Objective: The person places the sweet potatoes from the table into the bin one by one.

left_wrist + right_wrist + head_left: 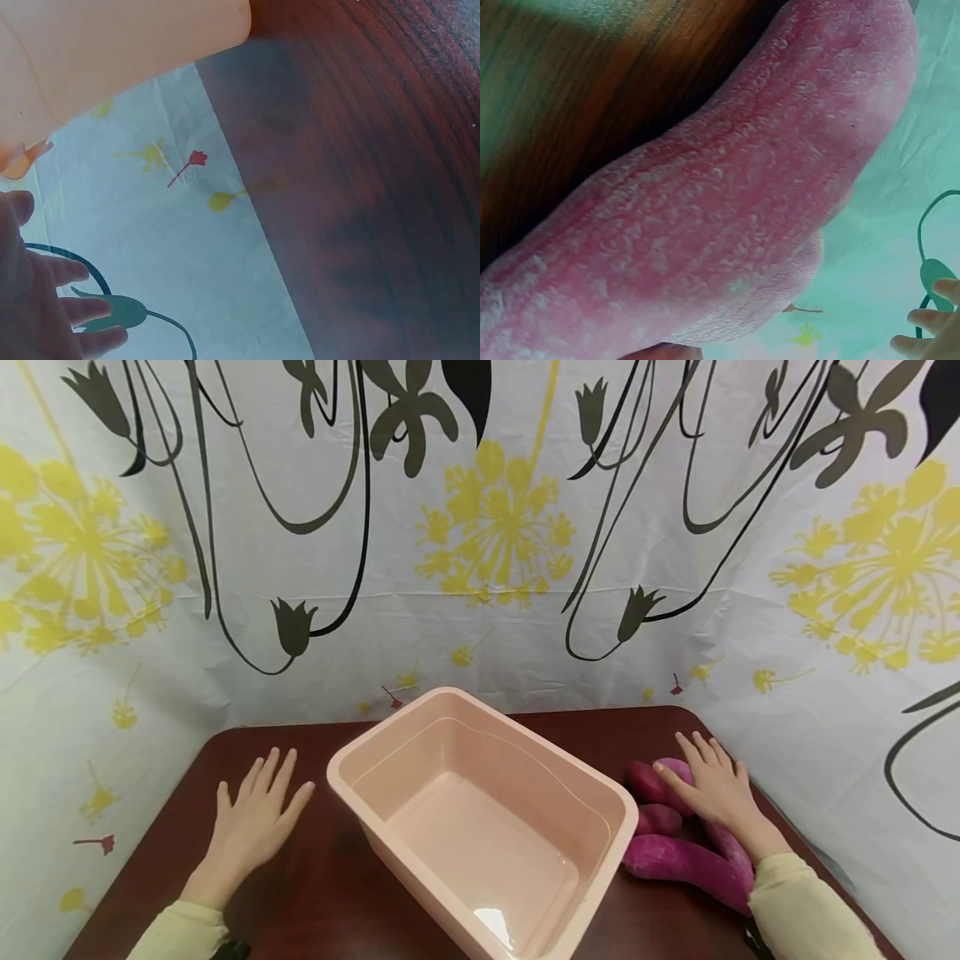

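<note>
My left hand [251, 822] is held with fingers spread over the left part of the table, apart from the pale pink plastic tub [480, 827]. That tub sits at an angle in the middle with nothing in it. To its right lies a pile of sweet potatoes, with a long curved magenta one [682, 864] in front and shorter dark red ones [657, 820] behind. My right hand [716, 789], fingers spread, overlaps the back of the pile. In the right wrist view the long sweet potato [720, 172] fills most of the picture, and my fingertips [930, 321] show at the lower right.
A dark red wood-grained table [315, 893] carries everything. Its back and sides border a white sheet [465, 643] printed with grey stems and yellow flowers. The tub's high wall [127, 52] stands between my left hand and the pile.
</note>
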Demonstrator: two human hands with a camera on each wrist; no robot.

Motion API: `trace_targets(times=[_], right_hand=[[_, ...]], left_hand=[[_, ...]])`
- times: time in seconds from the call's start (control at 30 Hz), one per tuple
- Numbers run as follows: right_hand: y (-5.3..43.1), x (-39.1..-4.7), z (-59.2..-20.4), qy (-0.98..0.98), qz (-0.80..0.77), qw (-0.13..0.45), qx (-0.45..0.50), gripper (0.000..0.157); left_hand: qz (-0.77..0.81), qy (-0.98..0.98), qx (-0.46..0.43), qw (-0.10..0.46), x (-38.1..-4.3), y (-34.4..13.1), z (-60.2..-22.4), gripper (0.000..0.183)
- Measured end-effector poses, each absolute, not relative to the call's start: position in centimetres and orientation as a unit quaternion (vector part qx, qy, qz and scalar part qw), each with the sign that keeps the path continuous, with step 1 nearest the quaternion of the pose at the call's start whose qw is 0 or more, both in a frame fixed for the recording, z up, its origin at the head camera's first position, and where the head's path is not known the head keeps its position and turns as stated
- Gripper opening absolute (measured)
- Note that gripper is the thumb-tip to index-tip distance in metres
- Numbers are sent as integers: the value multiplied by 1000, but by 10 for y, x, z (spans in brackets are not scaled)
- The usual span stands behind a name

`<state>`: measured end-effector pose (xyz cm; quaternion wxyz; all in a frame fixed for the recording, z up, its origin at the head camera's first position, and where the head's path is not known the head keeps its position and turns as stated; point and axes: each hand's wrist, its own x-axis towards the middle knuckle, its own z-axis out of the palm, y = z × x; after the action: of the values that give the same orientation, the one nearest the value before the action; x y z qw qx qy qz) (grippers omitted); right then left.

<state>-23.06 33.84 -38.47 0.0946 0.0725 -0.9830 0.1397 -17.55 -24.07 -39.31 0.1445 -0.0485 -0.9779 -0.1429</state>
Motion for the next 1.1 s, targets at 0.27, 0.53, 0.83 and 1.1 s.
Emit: trace_targets(times=[0.27,0.53,0.83,1.1], right_hand=[[338,-233,-377,-970,151,138,130,61],[334,-226,-368,-959,205,92,173,43],[337,-219,-367,-943,242,20,229,28],[346,-217,-374,-948,208,-33,240,31]], left_hand=[[-170,-953,-84,237,-175,-235,-379,57],[-218,-912,-131,321,-176,-224,-360,47],[-209,-897,-194,339,-178,-212,-348,48],[-188,-911,-202,307,-176,-206,-346,52]])
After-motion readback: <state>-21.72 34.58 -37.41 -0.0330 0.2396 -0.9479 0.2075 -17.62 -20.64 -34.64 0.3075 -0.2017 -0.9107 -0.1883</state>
